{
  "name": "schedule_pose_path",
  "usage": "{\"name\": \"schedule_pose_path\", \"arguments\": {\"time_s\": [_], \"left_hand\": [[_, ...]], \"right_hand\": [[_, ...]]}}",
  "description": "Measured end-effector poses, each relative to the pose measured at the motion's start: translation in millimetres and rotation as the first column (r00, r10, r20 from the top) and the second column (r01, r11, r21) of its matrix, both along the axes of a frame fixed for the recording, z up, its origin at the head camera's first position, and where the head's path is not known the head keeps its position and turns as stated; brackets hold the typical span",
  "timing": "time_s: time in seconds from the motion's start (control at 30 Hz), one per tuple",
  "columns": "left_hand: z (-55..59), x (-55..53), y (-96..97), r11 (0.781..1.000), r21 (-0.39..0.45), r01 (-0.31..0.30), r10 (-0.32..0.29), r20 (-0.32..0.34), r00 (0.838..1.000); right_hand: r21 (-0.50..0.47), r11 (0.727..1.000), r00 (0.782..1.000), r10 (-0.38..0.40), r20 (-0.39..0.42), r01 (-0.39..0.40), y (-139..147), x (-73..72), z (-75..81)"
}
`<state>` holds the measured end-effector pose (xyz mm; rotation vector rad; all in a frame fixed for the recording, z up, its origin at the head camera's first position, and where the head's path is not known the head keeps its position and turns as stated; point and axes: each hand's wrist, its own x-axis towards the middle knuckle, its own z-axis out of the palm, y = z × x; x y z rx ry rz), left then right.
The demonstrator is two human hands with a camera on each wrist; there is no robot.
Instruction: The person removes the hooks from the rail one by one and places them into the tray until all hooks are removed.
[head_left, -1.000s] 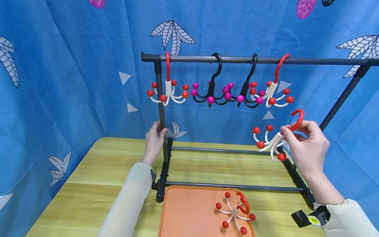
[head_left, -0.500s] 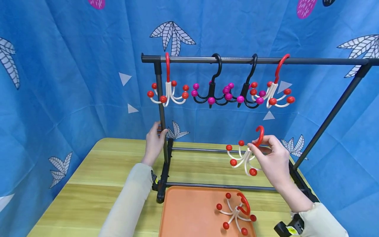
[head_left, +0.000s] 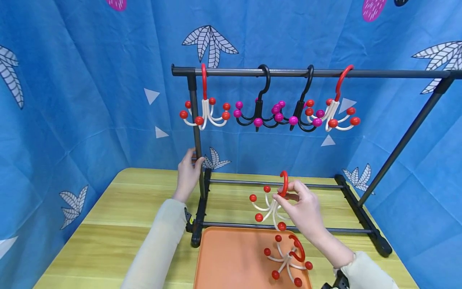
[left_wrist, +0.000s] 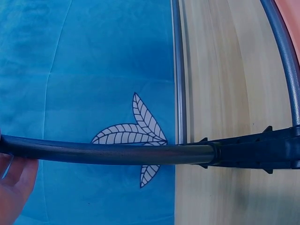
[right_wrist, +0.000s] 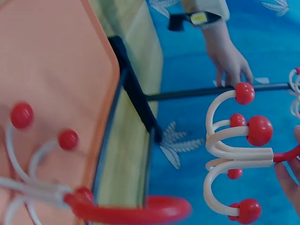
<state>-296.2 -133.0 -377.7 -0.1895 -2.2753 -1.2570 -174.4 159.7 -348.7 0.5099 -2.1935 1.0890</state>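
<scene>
A white claw-shaped hanger (right_wrist: 251, 157) with red ball tips and a red hook is in my right hand (head_left: 304, 208), pinched at the hook between thumb and fingers. In the head view it is in the air above the tray's back edge, tilted. My left hand (head_left: 188, 172) grips the black left upright (head_left: 197, 140) of a garment rack, thumb in front and fingers partly hidden. A matching red-and-white hanger (head_left: 288, 259) lies on the orange tray (head_left: 227, 257), its hook to the right.
From the rack's top bar (head_left: 231, 72) hang a red-and-white hanger (head_left: 205, 108) at the left, two black ones with magenta balls, the nearer-left black hanger (head_left: 258, 108) among them, and another red-and-white hanger (head_left: 333, 108). Two lower bars cross the wooden table (head_left: 108, 216). Blue curtain stands behind.
My right hand has moved left and down with the red-and-white hanger, from near the right upright to above the tray's back edge. The left hand has stayed on the upright.
</scene>
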Motion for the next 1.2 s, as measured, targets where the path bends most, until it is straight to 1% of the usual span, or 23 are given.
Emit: {"name": "schedule_pose_path", "arguments": {"time_s": [0.2, 0.27, 0.33, 0.43, 0.57, 0.63, 0.83, 0.93, 1.07, 1.2], "left_hand": [[0.1, 0.7, 0.6, 1.000, 0.000, -0.001, 0.001, 0.007, 1.000], [0.3, 0.6, 0.9, 1.000, 0.002, -0.002, 0.002, 0.006, 1.000], [0.3, 0.5, 0.8, 1.000, 0.005, 0.000, 0.000, 0.005, 1.000], [0.0, 0.5, 0.9, 1.000, 0.014, 0.001, -0.001, 0.007, 1.000], [-0.6, 0.4, 1.0, 1.000, 0.015, 0.004, -0.004, 0.014, 1.000], [-0.8, 0.6, 0.9, 1.000, 0.016, 0.007, -0.007, 0.012, 1.000], [-2.0, 0.1, 0.1, 1.000, 0.016, 0.004, -0.005, 0.015, 1.000], [-2.6, -0.5, -0.1, 1.000, 0.011, 0.001, -0.001, 0.017, 1.000], [-2.9, -0.4, -0.3, 1.000, 0.011, 0.001, -0.001, 0.007, 1.000], [-2.9, 0.1, 0.1, 1.000, 0.011, 0.007, -0.007, 0.000, 1.000]], "right_hand": [[-0.046, 0.997, 0.994, 0.062, 0.092, -0.058, -20, 18.7, -1.3], [-0.053, 0.996, 0.989, 0.077, 0.123, -0.071, -23, 21.7, -6.4], [-0.060, 0.995, 0.982, 0.094, 0.162, -0.085, -24, 22.5, -15.4], [-0.097, 0.989, 0.964, 0.134, 0.231, -0.114, -24, 23.2, -30.4], [-0.169, 0.977, 0.926, 0.178, 0.333, -0.127, -24, 28.9, -42.3], [-0.196, 0.974, 0.908, 0.183, 0.376, -0.115, -25, 32.0, -46.2], [-0.191, 0.979, 0.876, 0.153, 0.458, -0.071, -26, 39.0, -58.9], [-0.216, 0.975, 0.857, 0.160, 0.491, -0.059, -26, 42.7, -65.8], [-0.217, 0.975, 0.853, 0.160, 0.496, -0.057, -27, 46.6, -74.7], [-0.188, 0.980, 0.866, 0.153, 0.476, -0.070, -27, 49.7, -83.3]]}}
